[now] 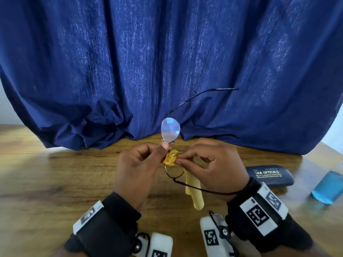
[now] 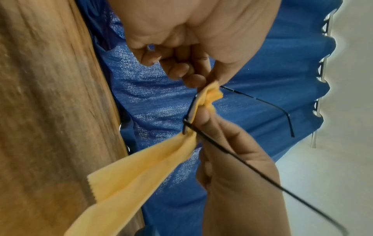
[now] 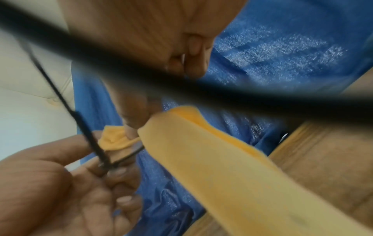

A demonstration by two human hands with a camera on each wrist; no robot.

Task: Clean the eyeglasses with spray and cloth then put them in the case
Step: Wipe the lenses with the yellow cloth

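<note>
Two hands meet above the middle of a brown wooden table [image 1: 55, 182]. The left hand [image 1: 137, 171] and right hand [image 1: 213, 164] hold thin black wire-framed eyeglasses [image 1: 170, 129] and a yellow microfibre cloth [image 1: 193, 191] between them. A dark blue oblong glasses case [image 1: 271, 176] lies right of the hands, a translucent blue spray bottle [image 1: 327, 188] farther right. A dark blue curtain [image 1: 167, 62] hangs behind.

The head view looks forward and down from above onto both hands low in the frame's centre, with the wooden table [image 1: 55, 173] across the bottom and a blue curtain [image 1: 167, 52] filling the top. Each wrist view looks from very close along its own hand. All three share the yellow cloth [image 1: 171, 158], the curtain and the table.
</note>
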